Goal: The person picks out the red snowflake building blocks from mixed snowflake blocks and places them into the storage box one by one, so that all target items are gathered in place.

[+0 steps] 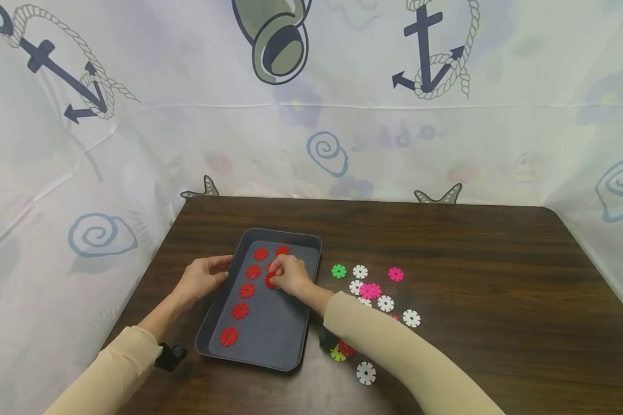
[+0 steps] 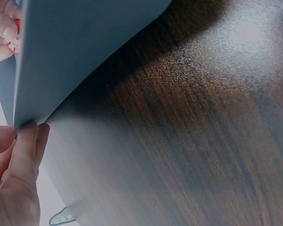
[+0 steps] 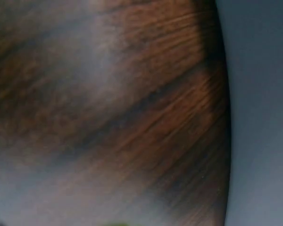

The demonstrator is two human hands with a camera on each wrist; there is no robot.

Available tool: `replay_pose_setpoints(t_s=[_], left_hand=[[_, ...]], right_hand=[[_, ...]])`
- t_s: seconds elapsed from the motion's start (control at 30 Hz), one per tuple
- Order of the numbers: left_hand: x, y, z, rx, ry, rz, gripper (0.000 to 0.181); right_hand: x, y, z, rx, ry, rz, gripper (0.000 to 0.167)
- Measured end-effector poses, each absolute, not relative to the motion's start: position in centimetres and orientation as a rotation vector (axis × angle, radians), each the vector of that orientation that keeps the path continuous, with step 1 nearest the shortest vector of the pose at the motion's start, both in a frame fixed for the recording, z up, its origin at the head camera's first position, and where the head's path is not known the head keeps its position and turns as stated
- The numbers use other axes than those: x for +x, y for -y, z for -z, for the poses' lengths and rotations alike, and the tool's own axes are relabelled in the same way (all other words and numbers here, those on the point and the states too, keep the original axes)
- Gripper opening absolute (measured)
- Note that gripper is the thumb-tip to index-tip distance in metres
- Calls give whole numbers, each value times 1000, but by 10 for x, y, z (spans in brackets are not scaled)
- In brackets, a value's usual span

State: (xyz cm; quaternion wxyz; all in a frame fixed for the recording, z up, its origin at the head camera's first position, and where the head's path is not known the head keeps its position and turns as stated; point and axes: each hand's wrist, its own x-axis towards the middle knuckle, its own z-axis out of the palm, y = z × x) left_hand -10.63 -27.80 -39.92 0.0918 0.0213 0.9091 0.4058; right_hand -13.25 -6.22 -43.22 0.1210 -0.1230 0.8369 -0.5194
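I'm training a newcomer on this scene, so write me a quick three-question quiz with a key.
1. Which hand pinches a red disc within the tray?
2. True or false: the green disc lies inside the tray.
3. In the head view, how many red discs are in the line along the tray's left side?
A) three
B) five
C) eight

Key:
1. The right hand; its fingers hold the disc.
2. False; the green disc lies on the table, to the right of the tray.
3. B.
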Motion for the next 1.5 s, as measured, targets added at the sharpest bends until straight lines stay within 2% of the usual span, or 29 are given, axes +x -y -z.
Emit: replay_pose_setpoints(t_s=[1.0,1.5], left_hand=[[-108,274,399,61,-2722,-1202,43],[-109,272,401,45,-2722,-1207,43]], right_hand=[[-131,67,437,-510,-2737,1231,14],[-133,64,441,-504,-2726,1299,12]])
